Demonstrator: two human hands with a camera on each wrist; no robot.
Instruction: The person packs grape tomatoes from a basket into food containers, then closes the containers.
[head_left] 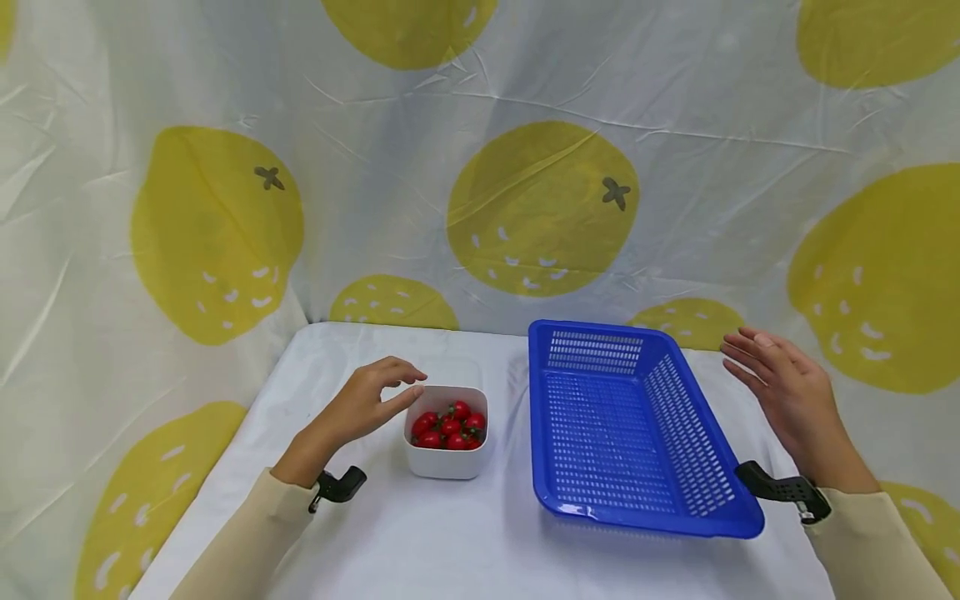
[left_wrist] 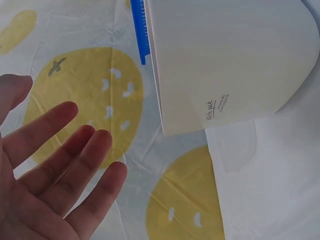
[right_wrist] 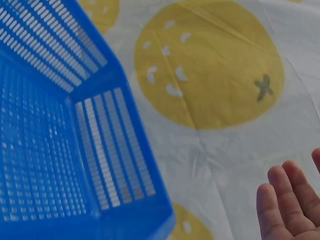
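Note:
A square white container (head_left: 446, 463) stands on the table with several small red tomatoes (head_left: 451, 426) inside, some with green stems. Just left of its rim my left hand (head_left: 367, 398) hovers, thumb and fingers apart with nothing between them. In the left wrist view the container's side (left_wrist: 225, 60) shows small printed lettering beyond the spread fingers (left_wrist: 80, 170). To the right lies a blue plastic basket (head_left: 611, 442) with slotted walls, holding nothing. Beyond its right side my right hand (head_left: 783, 396) is raised, its fingers (right_wrist: 282, 200) extended and free of any object.
A white cloth (head_left: 360, 533) covers the table. Behind it and to the left hangs a pale curtain (head_left: 382, 200) printed with large yellow lemons. The basket's near right corner sits close to the black band (head_left: 783, 487) on my right wrist.

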